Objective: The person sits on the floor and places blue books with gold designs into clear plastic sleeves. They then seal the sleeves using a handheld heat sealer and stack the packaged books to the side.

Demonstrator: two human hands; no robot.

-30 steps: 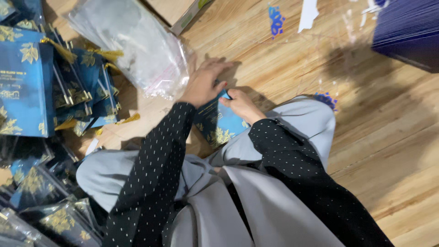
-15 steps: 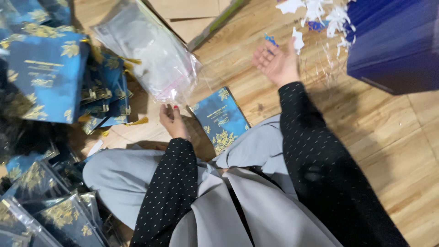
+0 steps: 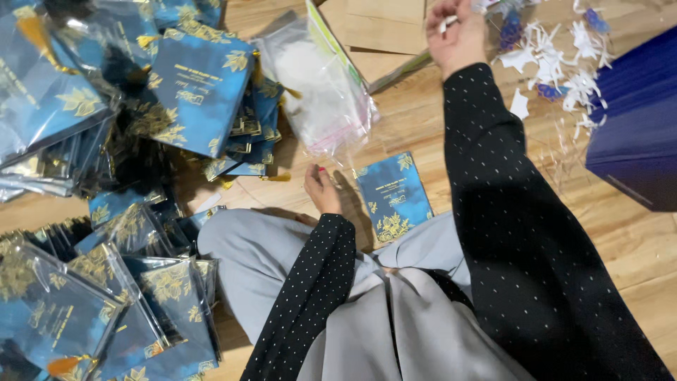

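I sit on a wooden floor in grey trousers and dotted black sleeves. A blue card with gold leaf print (image 3: 393,197) lies flat in front of my knee. My left hand (image 3: 321,189) rests on the floor just left of that card, below a clear plastic bag (image 3: 321,99); its fingers are loosely curled and hold nothing. My right hand (image 3: 457,34) is stretched far forward beside a scatter of white and blue paper scraps (image 3: 557,63), pinching a small white strip.
Heaps of the same blue cards, many in clear sleeves (image 3: 106,296), fill the left side, with more at the upper left (image 3: 190,92). Flat cardboard (image 3: 381,35) lies at the top centre. A dark blue box (image 3: 635,134) stands at the right.
My right hand has left the card by my knee and reached forward to the paper scraps. My left hand has drawn back from the plastic bag to the floor beside the card.
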